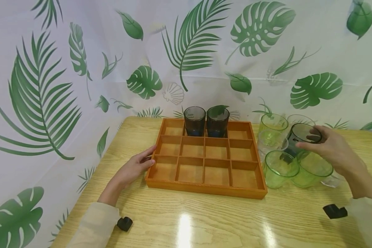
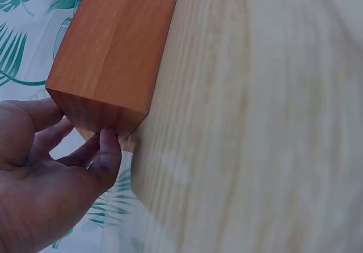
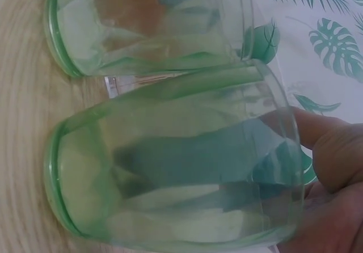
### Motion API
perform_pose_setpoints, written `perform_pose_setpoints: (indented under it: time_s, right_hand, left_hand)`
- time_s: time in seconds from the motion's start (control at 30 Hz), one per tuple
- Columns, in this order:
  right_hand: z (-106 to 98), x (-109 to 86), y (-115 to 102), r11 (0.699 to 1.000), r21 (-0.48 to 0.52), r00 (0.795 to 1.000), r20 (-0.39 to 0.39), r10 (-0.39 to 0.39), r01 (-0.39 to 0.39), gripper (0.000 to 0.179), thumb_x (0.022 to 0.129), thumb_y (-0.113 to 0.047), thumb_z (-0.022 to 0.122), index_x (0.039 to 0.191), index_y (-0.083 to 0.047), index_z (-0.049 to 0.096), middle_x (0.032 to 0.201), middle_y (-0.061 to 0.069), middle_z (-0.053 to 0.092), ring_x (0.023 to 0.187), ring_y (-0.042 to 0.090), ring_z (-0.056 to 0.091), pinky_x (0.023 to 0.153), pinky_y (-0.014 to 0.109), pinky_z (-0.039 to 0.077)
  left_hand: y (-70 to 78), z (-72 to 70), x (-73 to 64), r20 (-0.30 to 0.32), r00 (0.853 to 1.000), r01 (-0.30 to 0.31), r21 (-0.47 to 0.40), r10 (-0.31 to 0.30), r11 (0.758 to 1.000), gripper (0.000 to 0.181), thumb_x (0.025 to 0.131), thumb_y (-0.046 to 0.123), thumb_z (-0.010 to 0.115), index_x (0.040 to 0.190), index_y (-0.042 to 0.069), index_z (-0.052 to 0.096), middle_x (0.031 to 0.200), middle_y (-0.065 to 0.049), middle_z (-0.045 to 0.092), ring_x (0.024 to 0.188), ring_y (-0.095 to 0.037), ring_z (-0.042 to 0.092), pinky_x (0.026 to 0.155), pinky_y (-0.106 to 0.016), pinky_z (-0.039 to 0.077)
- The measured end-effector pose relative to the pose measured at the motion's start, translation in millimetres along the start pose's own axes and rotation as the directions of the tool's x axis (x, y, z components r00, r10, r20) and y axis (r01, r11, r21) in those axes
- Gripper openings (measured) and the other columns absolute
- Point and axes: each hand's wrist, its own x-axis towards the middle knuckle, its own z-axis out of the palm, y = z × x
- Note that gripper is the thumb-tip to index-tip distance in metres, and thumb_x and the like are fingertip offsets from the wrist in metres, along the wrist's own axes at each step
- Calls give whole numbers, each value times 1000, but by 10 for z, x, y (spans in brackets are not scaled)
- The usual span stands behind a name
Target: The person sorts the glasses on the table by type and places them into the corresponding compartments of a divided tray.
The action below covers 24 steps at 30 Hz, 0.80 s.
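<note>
- The right hand (image 1: 334,148) grips a dark glass (image 1: 292,139) near its rim, just right of the tray; whether its base touches the surface (image 1: 155,217) cannot be told.
- The left hand (image 1: 136,168) holds the tray (image 1: 204,190) by its left wall, fingers bent against it; light, steady pressure there should prevent sliding.
- Two green glasses (image 1: 280,172) crowd the held one on the near side, and a clear glass (image 1: 272,146) sits to its left, so a slow, straight lift looks safest, the base passing their rims before any sideways travel.
- Two smoky glasses (image 1: 194,124) stand upright in the tray's far row, middle compartments; knocking them seems worth guarding against.
</note>
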Motion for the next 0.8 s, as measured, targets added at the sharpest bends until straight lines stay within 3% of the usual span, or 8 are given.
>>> perform_pose_setpoints:
  time_s: [0.07,0.17,0.3,0.5,0.8]
  right_hand:
    - [19,-8,5,1000,-7,999,-25,-24,24,84,100,-21,73,156,15,22,146,33,37,103,-8,44,72,3,43]
    - [32,-18,18,999,-9,998,-54,-42,42,81,98,-18,75,154,17,27,137,26,45,95,-14,44,71,4,44]
    - [37,-19,23,1000,-18,996,-83,-24,23,81,96,-22,77,152,15,32,128,17,50,94,-11,46,70,6,44]
    - [38,-46,3,999,-31,990,-141,-21,17,79,94,-26,79,149,13,38,128,20,51,92,-11,45,69,5,43]
    - [-53,-102,-203,1000,0,974,-227,-8,8,78,96,-30,76,153,5,35,122,-2,48,96,-4,46,70,4,41]
  left_hand:
    - [0,2,-4,0,1000,4,-1,-4,1000,64,110,16,51,167,17,22,170,-16,17,153,-40,25,120,-54,27]
    - [-2,5,-10,1,1000,6,-2,-6,1000,64,110,16,51,167,17,22,170,-16,17,153,-40,25,120,-54,27]
    - [-6,4,-10,3,1000,3,-4,-3,1000,63,110,16,51,167,16,22,170,-16,16,153,-40,24,120,-54,26]
    - [-19,1,11,6,1000,-6,4,6,1000,63,111,20,51,167,17,22,171,-13,16,154,-38,21,121,-54,25]
    - [-35,-11,20,-1,1000,-7,7,7,1000,63,111,21,51,167,18,22,171,-13,15,155,-37,17,121,-54,24]
